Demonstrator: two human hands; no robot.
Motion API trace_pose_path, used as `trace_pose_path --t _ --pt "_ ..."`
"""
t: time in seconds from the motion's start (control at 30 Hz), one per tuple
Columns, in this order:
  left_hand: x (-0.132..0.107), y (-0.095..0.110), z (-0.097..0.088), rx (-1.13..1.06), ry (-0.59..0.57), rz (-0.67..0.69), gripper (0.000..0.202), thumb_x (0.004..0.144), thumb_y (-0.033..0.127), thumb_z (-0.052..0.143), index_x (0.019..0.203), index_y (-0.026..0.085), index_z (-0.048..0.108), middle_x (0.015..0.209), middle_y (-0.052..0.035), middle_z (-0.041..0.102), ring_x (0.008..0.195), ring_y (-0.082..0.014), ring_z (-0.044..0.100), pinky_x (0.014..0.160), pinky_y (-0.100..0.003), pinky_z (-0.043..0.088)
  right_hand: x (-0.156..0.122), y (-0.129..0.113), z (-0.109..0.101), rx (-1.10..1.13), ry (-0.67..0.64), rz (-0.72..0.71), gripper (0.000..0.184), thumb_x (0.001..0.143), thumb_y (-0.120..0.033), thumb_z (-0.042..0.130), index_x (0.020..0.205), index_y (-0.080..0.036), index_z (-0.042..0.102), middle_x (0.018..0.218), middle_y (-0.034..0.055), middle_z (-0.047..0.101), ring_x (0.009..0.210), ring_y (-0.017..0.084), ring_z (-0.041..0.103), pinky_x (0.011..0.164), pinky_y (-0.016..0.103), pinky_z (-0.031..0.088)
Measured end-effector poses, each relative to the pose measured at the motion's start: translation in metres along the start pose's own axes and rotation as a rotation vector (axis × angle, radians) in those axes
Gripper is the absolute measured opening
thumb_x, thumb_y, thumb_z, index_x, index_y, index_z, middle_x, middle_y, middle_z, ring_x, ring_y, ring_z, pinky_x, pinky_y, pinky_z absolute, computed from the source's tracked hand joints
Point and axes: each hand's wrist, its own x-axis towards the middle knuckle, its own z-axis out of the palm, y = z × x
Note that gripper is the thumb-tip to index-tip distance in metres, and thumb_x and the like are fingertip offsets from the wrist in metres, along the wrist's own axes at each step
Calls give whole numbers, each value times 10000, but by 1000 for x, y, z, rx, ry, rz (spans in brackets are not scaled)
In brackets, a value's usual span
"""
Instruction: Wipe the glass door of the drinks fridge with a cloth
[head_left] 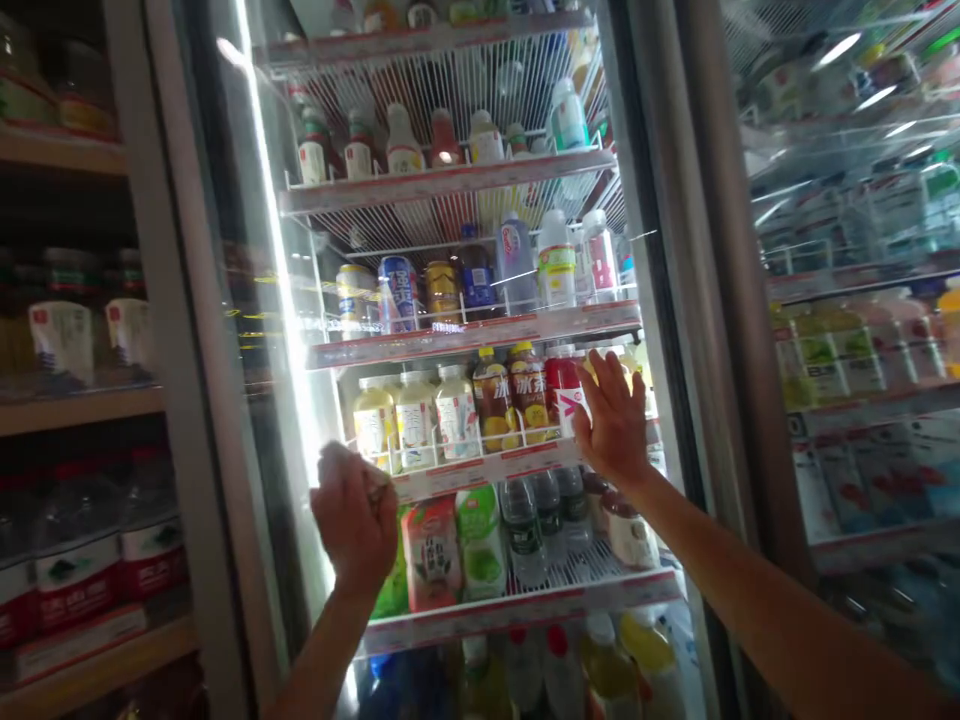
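Observation:
I face a lit drinks fridge with wire shelves. My left hand (354,515) is closed in a fist against the glass door (247,330), low at the left, around a pale crumpled thing I cannot make out. My right hand (615,415) is open, fingers spread and flat, held up at the right end of the middle shelf (480,468), in front of a red-labelled bottle (564,390). Pale yellow bottles (414,420) and brown iced-tea bottles (511,395) stand along that shelf.
Cans and bottles (442,290) fill the shelf above; water bottles (525,525) and a carton (433,555) sit below. A second glass-door fridge (862,300) stands to the right. Open wooden shelving with jars (82,340) is at the left.

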Motion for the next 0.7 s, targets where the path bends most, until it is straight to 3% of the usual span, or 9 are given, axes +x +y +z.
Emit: trace_pose_path --t 0.1,0.13,0.17,0.27,0.33,0.47,0.5,0.63,0.7 --pt "-12 0 0 -72 -124 345 682 850 253 478 1448 213 153 1483 -135 259 1386 -272 191 1087 -459 233 -2 0 0 12 -7 -5 528 866 -249 390 1389 -210 327 1433 96 376 1374 235 249 1097 498 218" --pt "-14 -2 -1 -65 -133 370 668 851 252 474 1444 217 168 1475 -133 279 1385 -263 200 1095 -456 219 -3 1 -1 16 -7 -15 528 865 -250 394 1387 -206 332 1431 98 379 1374 236 248 1096 495 222" --pt "-15 -6 -3 -40 -124 319 648 853 252 468 1438 215 191 1470 -141 287 1381 -266 213 1093 -465 219 -3 1 -1 20 -9 -23 530 864 -251 395 1388 -205 331 1430 99 381 1375 235 246 1096 492 225" --pt "-17 -20 -10 44 -16 -98 601 857 255 457 1414 178 245 1467 -193 259 1362 -323 241 1042 -530 271 -5 1 -1 21 -13 -8 540 863 -249 383 1398 -218 314 1432 89 378 1377 231 240 1099 491 223" --pt "-23 -22 -11 32 -13 -184 624 848 254 468 1418 167 228 1472 -203 237 1360 -340 237 1022 -539 298 -5 1 0 14 -15 16 542 860 -252 383 1397 -225 315 1436 83 373 1377 233 241 1103 495 215" --pt "-39 -16 -8 -57 -166 272 669 833 230 484 1432 238 186 1475 -137 274 1369 -284 239 1083 -485 241 -5 0 -1 10 -8 10 510 859 -252 392 1366 -208 367 1418 90 400 1371 230 258 1102 484 225" --pt "-40 -17 -9 -50 -185 296 656 835 236 483 1427 247 200 1471 -130 285 1363 -285 255 1086 -488 232 -5 0 -1 11 -8 3 501 861 -253 390 1359 -203 378 1415 93 404 1370 228 260 1101 481 230" --pt "-26 -25 -10 44 -14 -201 578 851 265 461 1393 216 267 1476 -141 259 1331 -348 294 1028 -554 290 -5 0 -1 -2 2 -4 491 859 -245 390 1347 -188 392 1411 95 408 1371 228 256 1105 478 231" --pt "-20 -20 -7 26 41 -236 598 853 260 455 1407 200 237 1491 -148 217 1349 -347 255 1030 -545 296 -6 0 -1 -9 13 -6 496 854 -239 396 1348 -183 391 1411 98 408 1371 232 256 1106 478 232"
